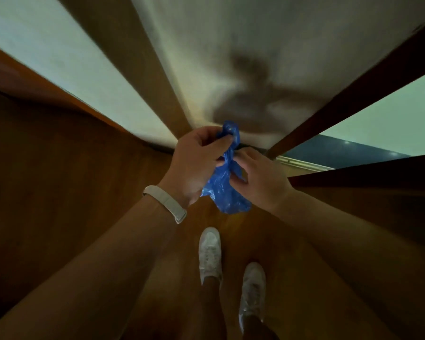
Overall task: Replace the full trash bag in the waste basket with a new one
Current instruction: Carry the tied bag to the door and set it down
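A crumpled blue plastic trash bag [222, 190] hangs between both hands at the middle of the head view, above a wooden floor. My left hand [194, 163], with a white band on the wrist, pinches the bag's upper part between thumb and fingers. My right hand [260, 175] grips the bag's middle from the right side. The bag's top end sticks up past my left fingers and its lower end dangles below both hands. No waste basket is in view.
Brown wooden floor [59, 180] lies below, with my two white shoes [210, 256] on it. A pale wall [231, 45] stands ahead, with a brown wooden strip at its left. A dark wooden door edge [353, 94] angles in from the right, and a dark wooden panel fills the right side.
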A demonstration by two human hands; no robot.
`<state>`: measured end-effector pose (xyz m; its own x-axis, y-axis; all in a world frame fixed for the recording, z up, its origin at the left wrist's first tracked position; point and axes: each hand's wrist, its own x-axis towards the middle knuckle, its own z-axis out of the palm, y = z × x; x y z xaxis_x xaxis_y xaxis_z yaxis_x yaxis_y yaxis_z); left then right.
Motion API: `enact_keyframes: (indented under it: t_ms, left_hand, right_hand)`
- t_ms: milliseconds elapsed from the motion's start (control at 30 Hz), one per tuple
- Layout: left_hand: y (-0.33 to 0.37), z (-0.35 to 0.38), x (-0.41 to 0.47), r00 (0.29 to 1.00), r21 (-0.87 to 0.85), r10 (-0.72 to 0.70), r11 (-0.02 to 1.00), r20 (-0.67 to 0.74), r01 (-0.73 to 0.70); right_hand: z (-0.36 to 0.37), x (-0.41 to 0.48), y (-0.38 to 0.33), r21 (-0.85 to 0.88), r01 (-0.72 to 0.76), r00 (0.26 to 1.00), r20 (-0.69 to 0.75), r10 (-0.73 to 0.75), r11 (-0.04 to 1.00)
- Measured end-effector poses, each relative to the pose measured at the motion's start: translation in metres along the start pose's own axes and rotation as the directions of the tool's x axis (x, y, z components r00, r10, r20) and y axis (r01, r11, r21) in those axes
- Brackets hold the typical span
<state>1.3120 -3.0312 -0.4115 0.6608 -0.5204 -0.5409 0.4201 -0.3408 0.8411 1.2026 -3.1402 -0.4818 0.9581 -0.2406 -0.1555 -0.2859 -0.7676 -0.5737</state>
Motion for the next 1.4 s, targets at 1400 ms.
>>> enact_keyframes:
  t_ms: [1400]
  left_hand:
    - [-0.075, -0.047, 0.0, 0.947, 0.943, 0.239, 0.202, 0.214, -0.264]
  right_hand:
    - [-0.044, -0.034, 0.013, -0.324, -0.123, 0.98, 0.112, 0.168, 0.938]
